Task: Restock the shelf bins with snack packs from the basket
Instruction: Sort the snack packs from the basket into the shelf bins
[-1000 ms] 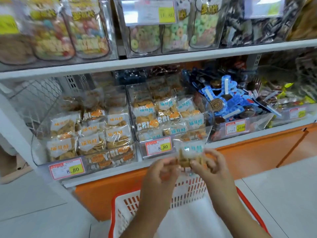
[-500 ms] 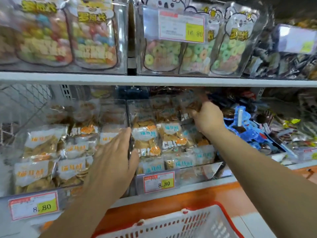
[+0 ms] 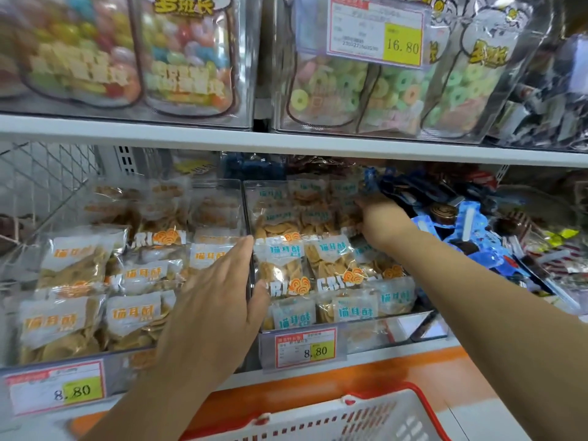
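Two clear shelf bins hold crisp snack packs: the left bin (image 3: 57,374) has orange-labelled packs, the middle bin (image 3: 394,337) teal-labelled ones (image 3: 331,259). My right hand (image 3: 378,222) reaches deep into the middle bin's back right corner, fingers curled on a teal-labelled snack pack (image 3: 348,214) there. My left hand (image 3: 219,300) is spread with straight fingers against the divider between the two bins, thumb on the middle bin's side. The white basket with a red rim (image 3: 375,418) sits below the shelf at the bottom edge.
A bin of blue-wrapped sweets (image 3: 471,230) lies right of my right arm. The upper shelf (image 3: 286,143) carries bags of coloured candy rings behind a 16.80 price tag (image 3: 375,33). Price tags reading 8.80 (image 3: 307,348) hang on both bin fronts. An orange base panel (image 3: 397,374) runs under the shelf.
Both hands held one pack over the basket a second ago. My right hand then carried it into the back of the middle bin; my left hand rose to the divider.
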A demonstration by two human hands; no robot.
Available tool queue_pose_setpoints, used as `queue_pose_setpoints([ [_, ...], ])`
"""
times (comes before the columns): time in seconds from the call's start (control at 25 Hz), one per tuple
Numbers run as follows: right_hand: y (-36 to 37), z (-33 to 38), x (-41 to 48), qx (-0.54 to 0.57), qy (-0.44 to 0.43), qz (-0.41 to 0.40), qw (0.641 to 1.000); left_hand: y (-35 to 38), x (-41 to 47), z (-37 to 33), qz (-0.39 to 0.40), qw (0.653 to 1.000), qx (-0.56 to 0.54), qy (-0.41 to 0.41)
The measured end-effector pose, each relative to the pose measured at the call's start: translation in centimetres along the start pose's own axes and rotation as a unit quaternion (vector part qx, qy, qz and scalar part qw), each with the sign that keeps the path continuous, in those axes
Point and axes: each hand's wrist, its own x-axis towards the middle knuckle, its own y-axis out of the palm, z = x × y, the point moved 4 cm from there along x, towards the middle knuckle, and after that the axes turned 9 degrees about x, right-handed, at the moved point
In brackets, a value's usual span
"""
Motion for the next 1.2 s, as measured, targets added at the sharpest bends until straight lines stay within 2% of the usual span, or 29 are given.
queue_pose_setpoints([
  [0.12, -1.2, -0.3, -0.7, 0.021, 0.011, -0.01, 1.0, 0.1, 0.0, 0.3, 0.005, 1.0, -0.017, -0.005],
  [0.2, -3.0, -1.1, -3.2, 0.114, 0.018, -0.092, 0.989, -0.1, -0.4, 0.4, -0.022, 0.999, -0.025, 0.001],
  [0.24, -3.6, -1.3, -5.6, 0.198, 0.016, -0.152, 0.968, -0.5, -0.9, 0.3, -0.063, 0.998, -0.029, 0.005],
  [0.28, -3.6, -1.4, -8.8, 0.289, 0.008, -0.217, 0.932, -0.9, -1.7, 0.1, -0.112, 0.993, -0.046, 0.012],
  [0.36, -1.8, -1.0, -15.7, 0.436, -0.013, -0.329, 0.838, -0.9, -4.3, -1.0, -0.183, 0.976, -0.11, 0.042],
  [0.4, 0.6, -0.8, -18.4, 0.48, -0.011, -0.355, 0.802, 0.0, -6.1, -1.5, -0.186, 0.972, -0.129, 0.062],
  [0.44, 3.6, -0.6, -20.6, 0.513, 0.009, -0.355, 0.782, 1.5, -8.0, -2.1, -0.155, 0.975, -0.139, 0.072],
  [0.48, 7.2, -0.1, -22.3, 0.531, 0.045, -0.324, 0.782, 3.7, -10.1, -2.6, -0.089, 0.983, -0.147, 0.069],
  [0.52, 11.1, 0.5, -23.4, 0.527, 0.083, -0.256, 0.806, 6.5, -12.3, -2.9, 0.0, 0.987, -0.152, 0.054],
  [0.6, 19.1, 2.1, -25.8, 0.476, 0.131, -0.028, 0.869, 12.9, -18.0, -2.6, 0.208, 0.97, -0.127, -0.007],
  [0.64, 22.8, 2.9, -27.2, 0.445, 0.131, 0.091, 0.881, 15.8, -20.9, -1.9, 0.3, 0.947, -0.109, -0.034],
  [0.68, 26.1, 3.7, -28.8, 0.427, 0.125, 0.2, 0.873, 18.4, -24.0, -1.1, 0.383, 0.917, -0.102, -0.056],
  [0.76, 30.9, 5.2, -31.8, 0.395, 0.113, 0.382, 0.828, 21.5, -28.6, 0.3, 0.482, 0.866, -0.095, -0.097],
  [0.84, 34.0, 6.7, -34.0, 0.386, 0.124, 0.479, 0.779, 22.9, -31.0, 1.1, 0.505, 0.852, -0.068, -0.122],
  [0.92, 35.6, 8.3, -35.2, 0.405, 0.153, 0.518, 0.737, 23.3, -31.4, 1.3, 0.491, 0.861, -0.038, -0.128],
  [1.0, 36.6, 9.9, -35.8, 0.41, 0.171, 0.539, 0.716, 23.1, -30.9, 1.3, 0.468, 0.866, -0.05, -0.168],
  [1.12, 37.4, 11.0, -36.5, 0.362, 0.149, 0.527, 0.755, 23.0, -30.2, 2.2, 0.457, 0.86, -0.079, -0.21],
  [1.2, 37.2, 11.3, -36.7, 0.344, 0.127, 0.519, 0.772, 23.1, -30.3, 3.0, 0.47, 0.843, -0.087, -0.245],
])
